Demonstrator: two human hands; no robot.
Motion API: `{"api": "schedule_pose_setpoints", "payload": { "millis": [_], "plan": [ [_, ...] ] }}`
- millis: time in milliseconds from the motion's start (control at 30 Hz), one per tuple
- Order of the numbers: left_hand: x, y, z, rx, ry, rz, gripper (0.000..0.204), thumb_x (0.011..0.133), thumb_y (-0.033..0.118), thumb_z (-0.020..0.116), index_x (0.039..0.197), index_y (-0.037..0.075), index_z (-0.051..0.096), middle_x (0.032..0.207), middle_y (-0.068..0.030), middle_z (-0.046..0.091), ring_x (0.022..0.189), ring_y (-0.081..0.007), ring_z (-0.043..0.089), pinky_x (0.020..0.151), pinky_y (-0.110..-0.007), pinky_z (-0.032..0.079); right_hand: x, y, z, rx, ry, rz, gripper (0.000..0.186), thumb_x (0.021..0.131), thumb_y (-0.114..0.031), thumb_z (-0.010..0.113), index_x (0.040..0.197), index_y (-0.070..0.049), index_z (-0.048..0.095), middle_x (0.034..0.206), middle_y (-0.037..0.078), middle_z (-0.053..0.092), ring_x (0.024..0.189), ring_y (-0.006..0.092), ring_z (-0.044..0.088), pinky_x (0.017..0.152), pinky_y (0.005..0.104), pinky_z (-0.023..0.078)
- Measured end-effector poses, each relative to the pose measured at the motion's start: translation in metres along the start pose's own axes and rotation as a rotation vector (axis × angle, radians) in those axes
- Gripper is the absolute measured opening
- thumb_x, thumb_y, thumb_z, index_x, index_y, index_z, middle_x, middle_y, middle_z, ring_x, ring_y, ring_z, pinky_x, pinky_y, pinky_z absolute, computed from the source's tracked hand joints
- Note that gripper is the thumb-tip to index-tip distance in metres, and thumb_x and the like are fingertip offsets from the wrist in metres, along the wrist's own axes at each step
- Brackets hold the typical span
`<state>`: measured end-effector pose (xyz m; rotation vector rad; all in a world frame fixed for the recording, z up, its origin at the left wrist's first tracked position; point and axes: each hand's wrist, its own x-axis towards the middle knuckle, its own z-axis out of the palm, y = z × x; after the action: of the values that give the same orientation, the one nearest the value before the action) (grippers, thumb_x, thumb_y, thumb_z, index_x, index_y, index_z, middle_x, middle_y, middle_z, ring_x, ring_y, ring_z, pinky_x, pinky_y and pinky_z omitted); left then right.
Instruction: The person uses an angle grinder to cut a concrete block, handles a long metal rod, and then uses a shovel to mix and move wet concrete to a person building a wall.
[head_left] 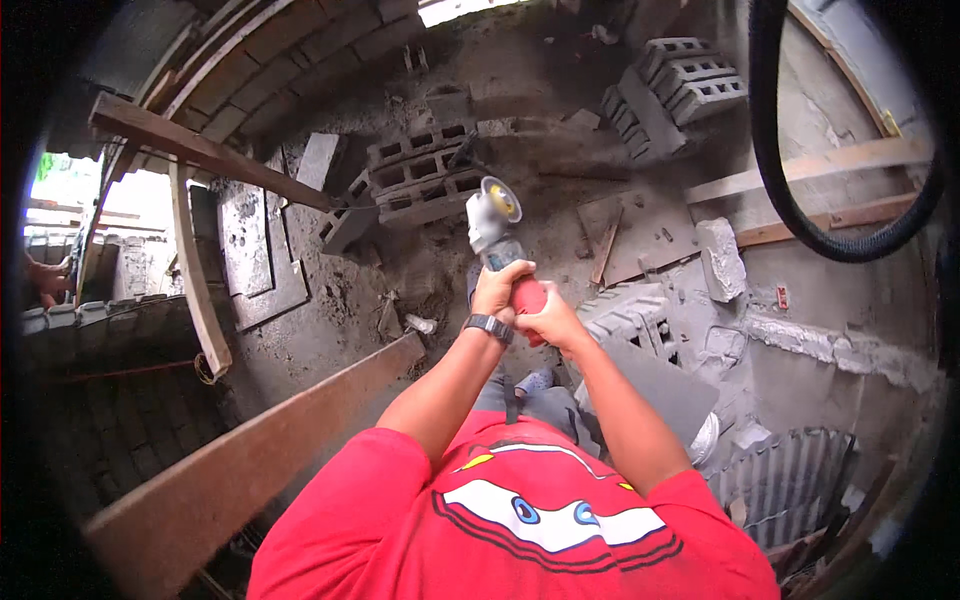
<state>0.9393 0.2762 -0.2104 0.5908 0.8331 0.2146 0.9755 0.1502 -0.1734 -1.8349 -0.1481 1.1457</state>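
Note:
An angle grinder [487, 222] points away from me, held out in front of my body. Its disc [501, 200] has a yellow centre, and its rear body is red. My left hand [492, 290] wraps round the middle of the tool, a dark watch on that wrist. Close behind it, my right hand [554, 319] is closed on the red rear part. Beyond the disc lies a stack of grey hollow concrete blocks [420, 172], apart from the tool. Whether the disc is spinning I cannot tell.
More hollow blocks [690, 85] stand at the far right, others [625, 315] beside my right forearm. A wooden plank [270, 425] slants across the near left, and a beam [210, 152] crosses the far left. A thick black hose [775, 150] hangs at right, above corrugated sheet [790, 485].

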Motion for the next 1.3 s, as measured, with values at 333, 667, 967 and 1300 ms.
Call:
{"api": "schedule_pose_setpoints", "payload": {
  "millis": [333, 667, 967, 1300],
  "plan": [
    [0.148, 0.116, -0.125, 0.302, 0.414, -0.152, 0.053, 0.086, 0.031, 0.072, 0.127, 0.004, 0.052, 0.113, -0.0051, 0.060, 0.101, -0.0142, 0.057, 0.078, -0.028, 0.048, 0.259, -0.052, 0.105, -0.417, 0.108, -0.032, 0.057, 0.065, -0.025, 0.075, 0.113, -0.008, 0.051, 0.102, 0.024, 0.066, 0.097, 0.0438, 0.062, 0.082, 0.0485, 0.050],
    [0.079, 0.090, -0.319, 0.797, 0.569, -0.218, 0.059, 0.089, 0.037, 0.066, 0.128, -0.006, 0.052, 0.126, -0.0188, 0.057, 0.119, -0.0253, 0.053, 0.101, -0.035, 0.041, 0.463, -0.062, 0.223, -0.436, 0.254, 0.146, 0.059, 0.070, -0.027, 0.070, 0.118, -0.005, 0.043, 0.109, 0.024, 0.062, 0.102, 0.0433, 0.060, 0.088, 0.0505, 0.048],
    [0.074, 0.084, -0.322, 0.829, 0.503, -0.372, 0.056, 0.088, 0.026, 0.068, 0.130, -0.008, 0.049, 0.125, -0.0214, 0.058, 0.118, -0.0268, 0.055, 0.102, -0.036, 0.041, 0.493, -0.042, 0.263, -0.553, 0.429, 0.095, 0.068, 0.070, -0.024, 0.079, 0.124, -0.004, 0.042, 0.121, 0.021, 0.049, 0.113, 0.0379, 0.052, 0.087, 0.0495, 0.048],
    [0.112, 0.119, -0.277, 0.965, 0.260, -0.208, 0.045, 0.094, 0.026, 0.060, 0.128, -0.003, 0.053, 0.123, -0.0140, 0.060, 0.113, -0.0219, 0.055, 0.097, -0.033, 0.043, 0.417, -0.033, 0.165, -0.508, 0.156, 0.097, 0.084, 0.071, -0.033, 0.081, 0.138, -0.009, 0.034, 0.127, 0.020, 0.049, 0.118, 0.0385, 0.051, 0.096, 0.0471, 0.045]
  ]
}}
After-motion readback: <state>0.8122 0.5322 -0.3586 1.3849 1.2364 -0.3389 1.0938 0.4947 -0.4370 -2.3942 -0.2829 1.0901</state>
